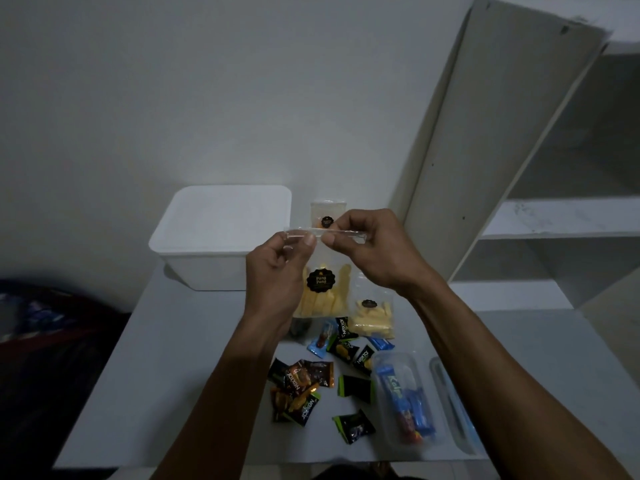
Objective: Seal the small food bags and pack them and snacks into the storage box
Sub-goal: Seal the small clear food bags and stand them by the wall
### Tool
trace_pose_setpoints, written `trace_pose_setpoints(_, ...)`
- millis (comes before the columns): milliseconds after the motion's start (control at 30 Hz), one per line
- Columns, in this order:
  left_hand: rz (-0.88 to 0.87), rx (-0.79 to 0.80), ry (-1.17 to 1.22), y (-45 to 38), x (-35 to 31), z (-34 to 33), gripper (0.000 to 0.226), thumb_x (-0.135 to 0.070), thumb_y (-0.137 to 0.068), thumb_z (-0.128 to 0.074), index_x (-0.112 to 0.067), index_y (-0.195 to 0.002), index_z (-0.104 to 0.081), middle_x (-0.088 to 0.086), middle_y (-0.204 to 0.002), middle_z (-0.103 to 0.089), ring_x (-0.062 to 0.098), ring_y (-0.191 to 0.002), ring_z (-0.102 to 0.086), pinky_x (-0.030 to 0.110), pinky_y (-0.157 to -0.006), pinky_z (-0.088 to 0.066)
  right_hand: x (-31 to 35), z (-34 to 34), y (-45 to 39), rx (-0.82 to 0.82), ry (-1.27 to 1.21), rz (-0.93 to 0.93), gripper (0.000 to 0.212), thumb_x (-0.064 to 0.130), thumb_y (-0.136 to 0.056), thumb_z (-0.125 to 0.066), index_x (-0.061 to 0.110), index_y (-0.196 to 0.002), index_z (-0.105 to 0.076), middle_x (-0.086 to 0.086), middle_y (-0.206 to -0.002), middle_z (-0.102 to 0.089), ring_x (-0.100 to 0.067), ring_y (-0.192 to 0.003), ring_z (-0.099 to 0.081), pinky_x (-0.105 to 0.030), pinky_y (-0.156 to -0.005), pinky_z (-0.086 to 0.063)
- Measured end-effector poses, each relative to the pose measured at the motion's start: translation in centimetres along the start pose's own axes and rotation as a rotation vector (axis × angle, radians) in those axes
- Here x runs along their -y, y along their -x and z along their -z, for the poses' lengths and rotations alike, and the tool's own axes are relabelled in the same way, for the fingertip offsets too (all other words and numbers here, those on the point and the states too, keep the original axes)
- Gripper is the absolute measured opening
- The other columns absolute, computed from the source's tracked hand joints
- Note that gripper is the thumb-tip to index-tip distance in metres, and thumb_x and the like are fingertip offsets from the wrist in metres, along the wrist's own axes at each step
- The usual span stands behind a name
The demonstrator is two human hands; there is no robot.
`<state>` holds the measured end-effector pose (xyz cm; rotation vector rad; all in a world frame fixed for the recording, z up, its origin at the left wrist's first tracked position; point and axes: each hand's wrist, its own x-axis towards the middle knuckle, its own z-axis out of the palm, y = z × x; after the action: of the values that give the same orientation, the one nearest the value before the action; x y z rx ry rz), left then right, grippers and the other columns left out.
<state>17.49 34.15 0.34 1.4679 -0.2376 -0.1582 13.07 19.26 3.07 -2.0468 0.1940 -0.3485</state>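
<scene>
I hold a clear food bag [323, 289] of yellow sticks with a black round label up above the table. My left hand [277, 271] and my right hand [374, 247] both pinch its top strip between thumb and fingers. A second such bag [372, 317] stands on the table just right of it, and a third bag [327, 213] stands behind, partly hidden by my hands. The white storage box [221, 237] sits at the back left with its lid on. Several small wrapped snacks [311, 382] lie scattered on the table in front.
A clear small container [405, 400] with blue snack bars lies at the front right, its lid [453, 407] beside it. A white shelf unit [554, 220] rises at the right with a board leaning on it. Dark cloth [41, 323] lies left of the table.
</scene>
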Motion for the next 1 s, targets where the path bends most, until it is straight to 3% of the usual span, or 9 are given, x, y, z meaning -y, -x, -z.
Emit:
trace_pose_setpoints(67,0.01,-0.024,-0.008,-0.1,0.0,-0.3,0.005,-0.02,-0.09,-0.067,-0.02,-0.088,-0.072,-0.006,-0.078,-0.069,0.005,-0.076,-0.062,0.028,-0.072,-0.052,0.0,0.2,0.3,0.004,-0.091,-0.032,0.014,0.028,-0.084,-0.076,0.015,-0.089,-0.074,0.004,-0.084,-0.074,-0.006,-0.076,-0.067,-0.025,-0.071,-0.055)
trace_pose_setpoints(133,0.043,-0.053,0.02,-0.2,-0.1,-0.6,0.006,-0.018,-0.09,-0.067,-0.02,-0.087,-0.072,-0.001,-0.082,-0.069,0.013,-0.08,-0.063,0.042,-0.08,-0.057,-0.2,0.4,0.6,0.0,-0.212,-0.097,0.016,0.026,-0.082,-0.078,0.013,-0.091,-0.074,0.003,-0.08,-0.072,-0.001,-0.068,-0.063,-0.018,-0.062,-0.05)
trace_pose_setpoints(233,0.087,-0.073,0.061,-0.1,-0.4,-1.1,0.006,-0.015,-0.09,-0.068,-0.017,-0.087,-0.072,0.005,-0.084,-0.068,0.021,-0.082,-0.062,0.056,-0.089,-0.054,-0.9,0.2,0.9,-0.042,-0.351,-0.171,0.006,0.022,-0.082,-0.078,0.018,-0.083,-0.075,0.008,-0.076,-0.071,-0.003,-0.073,-0.063,-0.021,-0.065,-0.049)
trace_pose_setpoints(367,0.12,-0.083,0.096,-0.2,-0.5,-1.9,0.005,-0.014,-0.09,-0.067,-0.014,-0.088,-0.072,0.009,-0.086,-0.067,0.026,-0.084,-0.063,0.062,-0.087,-0.053,-1.1,-0.2,1.1,-0.116,-0.467,-0.219,0.006,0.021,-0.08,-0.079,0.021,-0.077,-0.074,0.002,-0.08,-0.073,-0.01,-0.079,-0.065,-0.027,-0.069,-0.047)
trace_pose_setpoints(467,0.116,-0.088,0.113,-0.3,-0.8,-2.3,0.005,-0.014,-0.089,-0.068,-0.013,-0.088,-0.073,0.008,-0.085,-0.068,0.027,-0.085,-0.064,0.062,-0.087,-0.053,-1.0,-0.3,1.1,-0.141,-0.54,-0.239,0.009,0.02,-0.08,-0.079,0.014,-0.085,-0.075,-0.003,-0.085,-0.074,-0.013,-0.082,-0.067,-0.022,-0.066,-0.051)
trace_pose_setpoints(533,0.117,-0.094,0.127,-0.4,-0.9,-2.6,0.006,-0.013,-0.09,-0.067,-0.013,-0.087,-0.072,0.002,-0.078,-0.069,0.022,-0.081,-0.064,0.06,-0.087,-0.054,-1.0,-0.3,1.0,-0.155,-0.612,-0.272,0.021,0.021,-0.079,-0.08,0.008,-0.094,-0.075,-0.009,-0.092,-0.075,-0.025,-0.092,-0.07,-0.033,-0.079,-0.057)
trace_pose_setpoints(600,0.116,-0.102,0.123,-0.4,-0.9,-2.8,0.009,-0.013,-0.09,-0.068,-0.017,-0.084,-0.073,-0.001,-0.076,-0.068,0.02,-0.08,-0.063,0.059,-0.088,-0.053,-0.9,-0.4,0.9,-0.186,-0.65,-0.309,0.02,0.019,-0.078,-0.08,0.008,-0.095,-0.076,-0.01,-0.093,-0.076,-0.028,-0.096,-0.07,-0.042,-0.09,-0.053)
trace_pose_setpoints(933,0.134,-0.123,0.159,-1.2,-0.4,-2.8,0.007,-0.016,-0.087,-0.071,-0.018,-0.082,-0.074,0.002,-0.082,-0.069,0.024,-0.088,-0.063,0.062,-0.092,-0.051,-0.8,0.1,0.8,-0.252,-0.674,-0.325,0.009,0.02,-0.082,-0.076,0.014,-0.075,-0.073,-0.002,-0.079,-0.074,-0.01,-0.08,-0.069,-0.034,-0.078,-0.052)
trace_pose_setpoints(1000,0.143,-0.128,0.164,-1.3,-0.4,-2.9,0.006,-0.016,-0.087,-0.071,-0.018,-0.082,-0.074,0.0,-0.08,-0.069,0.021,-0.087,-0.064,0.061,-0.092,-0.051,-0.8,0.2,0.7,-0.257,-0.675,-0.312,0.008,0.018,-0.082,-0.076,0.012,-0.079,-0.074,-0.003,-0.08,-0.075,-0.011,-0.08,-0.07,-0.03,-0.073,-0.054)
